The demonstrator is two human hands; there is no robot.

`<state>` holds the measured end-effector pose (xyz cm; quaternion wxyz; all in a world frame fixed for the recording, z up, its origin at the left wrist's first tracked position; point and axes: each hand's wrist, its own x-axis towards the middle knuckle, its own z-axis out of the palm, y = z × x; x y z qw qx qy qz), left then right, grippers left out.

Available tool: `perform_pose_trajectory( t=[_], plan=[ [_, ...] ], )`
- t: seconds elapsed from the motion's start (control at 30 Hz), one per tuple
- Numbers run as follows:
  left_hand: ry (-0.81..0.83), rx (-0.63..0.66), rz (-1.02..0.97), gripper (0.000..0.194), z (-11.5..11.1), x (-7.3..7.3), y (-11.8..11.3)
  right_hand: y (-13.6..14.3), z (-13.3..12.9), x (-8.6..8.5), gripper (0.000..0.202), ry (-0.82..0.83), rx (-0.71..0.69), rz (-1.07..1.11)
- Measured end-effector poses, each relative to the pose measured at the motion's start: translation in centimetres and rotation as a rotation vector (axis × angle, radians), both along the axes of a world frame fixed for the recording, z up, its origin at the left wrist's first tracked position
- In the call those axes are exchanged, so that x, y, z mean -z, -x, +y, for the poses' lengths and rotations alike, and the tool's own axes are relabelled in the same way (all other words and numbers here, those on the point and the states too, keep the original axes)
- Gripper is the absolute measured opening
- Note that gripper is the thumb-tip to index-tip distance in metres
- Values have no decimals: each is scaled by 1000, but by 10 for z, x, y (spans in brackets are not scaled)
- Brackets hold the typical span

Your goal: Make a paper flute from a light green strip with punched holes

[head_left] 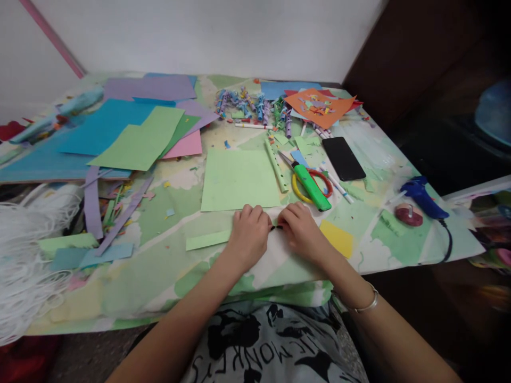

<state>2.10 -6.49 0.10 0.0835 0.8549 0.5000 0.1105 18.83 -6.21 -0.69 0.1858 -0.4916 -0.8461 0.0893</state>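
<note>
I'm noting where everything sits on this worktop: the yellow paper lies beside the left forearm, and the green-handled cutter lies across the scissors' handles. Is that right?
Not quite: the head view shows the yellow paper beside the right forearm, not the left one. The green-handled cutter does lie across the scissors' handles.

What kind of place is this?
It's probably a paper-craft spot: there's a pile of colored paper, a green cutter and what looks like a blue glue gun.
</note>
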Motion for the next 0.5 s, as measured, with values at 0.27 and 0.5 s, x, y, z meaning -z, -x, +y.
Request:
perform_pose_trajectory(
  t=[0.27, 0.5],
  plan=[
    [61, -17, -63, 12, 4, 2, 2, -1, -5, 6, 20, -110, 69, -67],
    [21, -24, -63, 10, 3, 0, -4, 6, 9, -2, 16, -27, 115, -161]
  ],
)
